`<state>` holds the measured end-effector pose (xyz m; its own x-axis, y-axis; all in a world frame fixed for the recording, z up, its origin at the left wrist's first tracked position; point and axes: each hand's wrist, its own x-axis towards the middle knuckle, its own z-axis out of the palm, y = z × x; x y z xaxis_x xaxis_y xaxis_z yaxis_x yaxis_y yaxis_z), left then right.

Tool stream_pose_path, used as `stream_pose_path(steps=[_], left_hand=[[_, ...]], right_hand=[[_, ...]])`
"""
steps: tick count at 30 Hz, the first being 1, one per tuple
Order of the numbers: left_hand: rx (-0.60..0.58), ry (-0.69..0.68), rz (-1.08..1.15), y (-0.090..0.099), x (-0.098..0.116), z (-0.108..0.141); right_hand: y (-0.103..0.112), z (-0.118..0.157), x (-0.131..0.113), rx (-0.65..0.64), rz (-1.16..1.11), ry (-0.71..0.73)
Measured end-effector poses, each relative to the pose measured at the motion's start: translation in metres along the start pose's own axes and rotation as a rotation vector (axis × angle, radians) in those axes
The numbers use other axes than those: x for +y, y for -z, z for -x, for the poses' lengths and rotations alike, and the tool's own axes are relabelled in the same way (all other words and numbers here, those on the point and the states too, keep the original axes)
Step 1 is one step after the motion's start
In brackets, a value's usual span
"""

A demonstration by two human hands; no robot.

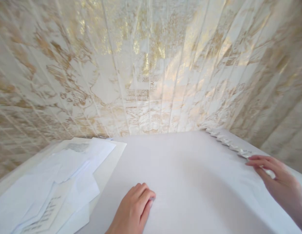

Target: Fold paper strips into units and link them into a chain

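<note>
My left hand [136, 206] rests on the white tabletop near its front, fingers curled in and thumb pressed to the index finger. Whatever it may hold is hidden. A line of small white pieces [230, 145] runs along the table's right side, overlapping one another; some carry dark marks, too blurred to read. At the near end of this line is my right hand [279, 178], with thumb and fingertips brought together at a small white piece [244, 154]. Another white bit [270, 174] shows through the gap between its thumb and fingers.
Loose white papers [75, 162], some with print, lie in an overlapping pile on the left. The white tabletop [163, 162] reaches back to a pleated, gold-patterned curtain [151, 81], which also borders both sides. A thin blue-and-white item [106, 138] lies behind the papers.
</note>
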<state>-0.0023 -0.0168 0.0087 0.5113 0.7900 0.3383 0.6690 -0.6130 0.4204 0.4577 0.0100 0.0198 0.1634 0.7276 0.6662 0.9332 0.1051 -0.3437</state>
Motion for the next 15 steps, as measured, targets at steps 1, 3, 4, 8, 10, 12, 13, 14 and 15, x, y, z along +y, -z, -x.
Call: stream_pose_path(steps=[1, 3, 4, 8, 10, 12, 13, 14, 15], left_hand=[[0.001, 0.008, 0.002, 0.001, 0.001, 0.0], [-0.002, 0.035, 0.001, 0.005, 0.003, 0.001], [-0.005, 0.056, -0.007, 0.008, 0.002, 0.001], [0.069, 0.195, -0.11, 0.039, -0.02, 0.012], [0.147, 0.272, -0.223, 0.063, -0.044, 0.028], [0.224, 0.356, -0.373, 0.088, -0.074, 0.054], [0.252, 0.416, -0.445, 0.1, -0.089, 0.07], [0.259, 0.459, -0.511, 0.111, -0.104, 0.086], [0.289, 0.53, -0.587, 0.121, -0.118, 0.103]], right_hand=[[-0.013, 0.003, -0.029, -0.024, -0.095, 0.07], [-0.038, 0.013, -0.092, -0.172, -0.288, 0.18], [-0.049, 0.02, -0.124, -0.263, -0.37, 0.225], [-0.078, 0.047, -0.219, -0.598, -0.607, 0.453], [-0.086, 0.056, -0.24, -0.649, -0.666, 0.563], [-0.09, 0.06, -0.246, -0.676, -0.675, 0.609], [-0.092, 0.06, -0.245, -0.687, -0.671, 0.603], [-0.092, 0.059, -0.243, -0.698, -0.667, 0.582], [-0.092, 0.058, -0.241, -0.71, -0.664, 0.552]])
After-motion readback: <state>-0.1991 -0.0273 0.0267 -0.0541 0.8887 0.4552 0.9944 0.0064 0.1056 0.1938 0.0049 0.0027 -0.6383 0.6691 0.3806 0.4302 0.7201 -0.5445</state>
